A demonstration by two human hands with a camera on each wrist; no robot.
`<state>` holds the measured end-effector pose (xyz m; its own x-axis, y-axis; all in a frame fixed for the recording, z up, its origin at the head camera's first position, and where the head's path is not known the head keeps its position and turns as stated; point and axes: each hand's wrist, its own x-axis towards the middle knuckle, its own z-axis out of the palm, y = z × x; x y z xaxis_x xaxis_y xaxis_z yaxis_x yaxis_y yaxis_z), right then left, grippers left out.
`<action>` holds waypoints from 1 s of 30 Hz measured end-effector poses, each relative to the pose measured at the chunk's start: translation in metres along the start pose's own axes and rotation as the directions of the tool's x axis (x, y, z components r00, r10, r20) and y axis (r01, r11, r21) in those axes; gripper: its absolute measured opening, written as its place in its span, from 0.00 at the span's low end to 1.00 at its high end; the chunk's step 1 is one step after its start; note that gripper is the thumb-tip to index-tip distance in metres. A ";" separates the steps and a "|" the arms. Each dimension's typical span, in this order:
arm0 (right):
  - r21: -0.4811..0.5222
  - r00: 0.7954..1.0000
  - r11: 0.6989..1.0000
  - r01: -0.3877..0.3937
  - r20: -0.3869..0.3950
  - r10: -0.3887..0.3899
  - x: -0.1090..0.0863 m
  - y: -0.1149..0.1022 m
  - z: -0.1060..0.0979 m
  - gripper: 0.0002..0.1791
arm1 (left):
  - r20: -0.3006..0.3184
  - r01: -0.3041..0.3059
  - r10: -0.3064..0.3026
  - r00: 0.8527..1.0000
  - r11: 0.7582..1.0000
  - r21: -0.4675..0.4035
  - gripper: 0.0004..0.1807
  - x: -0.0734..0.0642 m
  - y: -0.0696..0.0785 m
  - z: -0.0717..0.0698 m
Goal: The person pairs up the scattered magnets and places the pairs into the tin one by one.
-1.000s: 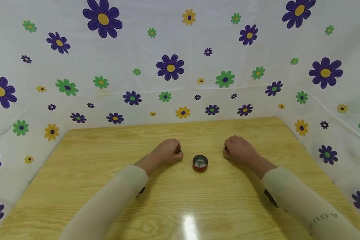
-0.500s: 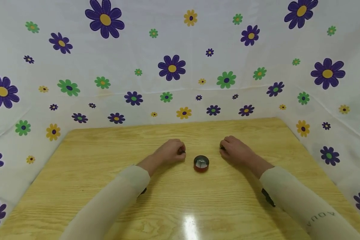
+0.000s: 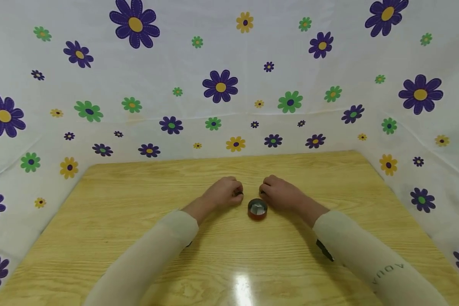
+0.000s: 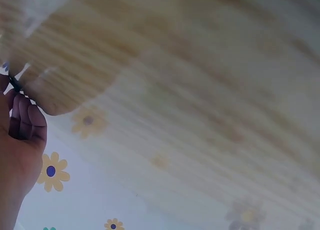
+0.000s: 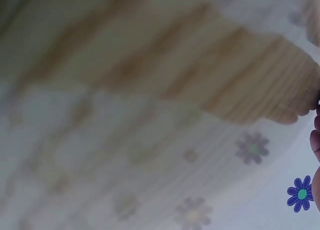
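Resting: tin (image 3: 257,208) sits on table (image 3: 137,221), between both hands.
Left hand (image 3: 224,193): curled, pinching a small dark bit; beside tin.
Right hand (image 3: 279,194): curled, grip unclear; nearly touching tin.
Risk: knuckles could nudge tin and slide it.

Bright overhead light is glaring off the table (image 3: 242,284); both wrist views are looking pretty blurry, maybe motion.

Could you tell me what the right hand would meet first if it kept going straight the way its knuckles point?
Probably the left hand: the right hand points leftward across the wooden table, passing just behind the small round tin, though depth is uncertain.
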<state>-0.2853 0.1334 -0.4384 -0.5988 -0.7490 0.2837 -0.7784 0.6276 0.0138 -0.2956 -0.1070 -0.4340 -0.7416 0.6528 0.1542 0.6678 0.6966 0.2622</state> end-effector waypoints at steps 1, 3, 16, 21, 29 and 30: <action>-0.008 1.000 1.000 0.002 0.006 -0.002 0.001 -0.001 0.001 0.05 | 0.000 0.006 -0.006 1.000 1.000 -0.005 0.05 0.001 0.001 0.000; -0.009 1.000 1.000 -0.006 0.021 0.006 0.002 -0.001 0.001 0.05 | 0.005 0.019 -0.019 1.000 1.000 -0.020 0.05 0.005 0.002 0.002; -0.018 1.000 1.000 0.022 0.013 -0.022 0.009 -0.002 0.007 0.05 | 0.021 0.146 -0.145 0.989 0.972 -0.186 0.12 0.019 0.018 0.007; -0.004 0.999 1.000 0.020 0.030 -0.020 0.010 -0.002 0.006 0.05 | -0.015 0.139 -0.148 0.989 0.957 -0.255 0.11 0.017 0.020 0.009; 0.034 0.998 0.999 -0.016 0.065 0.014 0.010 -0.004 0.003 0.09 | -0.008 0.127 -0.133 0.991 0.961 -0.245 0.09 0.010 0.019 0.009; 0.040 0.998 0.999 -0.018 0.062 0.015 0.010 -0.004 0.003 0.10 | -0.004 0.124 -0.129 0.992 0.962 -0.243 0.09 0.008 0.018 0.009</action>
<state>-0.2889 0.1224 -0.4387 -0.6209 -0.7511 0.2243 -0.7747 0.6316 -0.0297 -0.2885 -0.0869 -0.4369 -0.8218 0.5565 0.1225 0.5348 0.6791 0.5028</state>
